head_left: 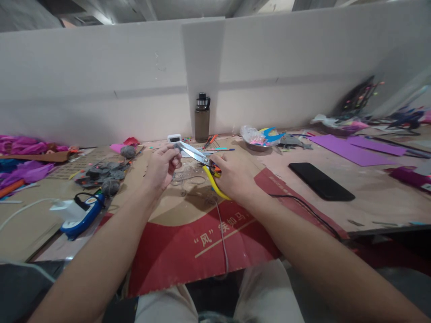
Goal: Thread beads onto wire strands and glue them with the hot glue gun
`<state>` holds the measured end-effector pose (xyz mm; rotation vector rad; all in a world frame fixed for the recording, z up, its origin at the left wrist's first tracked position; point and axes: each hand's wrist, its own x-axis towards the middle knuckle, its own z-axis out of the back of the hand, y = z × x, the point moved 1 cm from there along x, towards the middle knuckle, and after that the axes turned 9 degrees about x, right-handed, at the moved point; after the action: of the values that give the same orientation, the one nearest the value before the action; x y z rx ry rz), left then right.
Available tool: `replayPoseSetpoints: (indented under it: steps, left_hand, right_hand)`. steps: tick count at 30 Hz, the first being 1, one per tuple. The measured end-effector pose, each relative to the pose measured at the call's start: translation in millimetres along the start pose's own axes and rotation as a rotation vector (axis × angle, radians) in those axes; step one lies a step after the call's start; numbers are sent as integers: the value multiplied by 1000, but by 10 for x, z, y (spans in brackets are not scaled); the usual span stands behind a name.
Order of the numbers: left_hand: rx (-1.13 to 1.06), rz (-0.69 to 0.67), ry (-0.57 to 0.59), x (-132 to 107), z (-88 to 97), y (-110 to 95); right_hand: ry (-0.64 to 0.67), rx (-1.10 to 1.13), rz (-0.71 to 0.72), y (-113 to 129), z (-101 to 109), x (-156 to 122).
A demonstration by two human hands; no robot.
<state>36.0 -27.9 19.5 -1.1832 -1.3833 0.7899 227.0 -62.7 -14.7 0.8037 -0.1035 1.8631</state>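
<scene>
The step in hand reads as a scissor cut on something small, held up above the red-printed cardboard sheet (188, 251) that covers the near middle of the table (387, 202). The right hand (235, 177) is closed around the yellow handles of the scissors (198, 156), knuckles up and wrist low. The blades point toward ten o'clock and look only slightly parted. The left hand (161, 167) meets them there, its fingers curled in and the thumb pinching a small grey piece (178, 146) right at the blade tips (whether it is a separate scrap or partly the blade itself is hard to tell at this size). Both forearms reach in from the near edge and converge, so the hands sit close together but do not touch. By my judgement, closing the blades cleanly calls for the left hand to hold the piece taut and keep its fingertips off the cutting line while the right squeezes evenly. From the scissors, a dark bottle (202, 117) stands at twelve o'clock against the partition, a black phone (319, 181) lies at three o'clock, and a blue glue gun (81, 215) rests at eight o'clock.
</scene>
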Motion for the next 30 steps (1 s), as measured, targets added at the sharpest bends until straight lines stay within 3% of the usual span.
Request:
replayPoseSetpoints:
  steps: [16, 30]
  left_hand:
    - [11, -1, -9, 9, 18, 12]
    - [20, 10, 4, -2, 5, 13]
  right_hand:
    - [-51, -6, 10, 32, 31, 6]
    - [-17, -89, -19, 25, 36, 4]
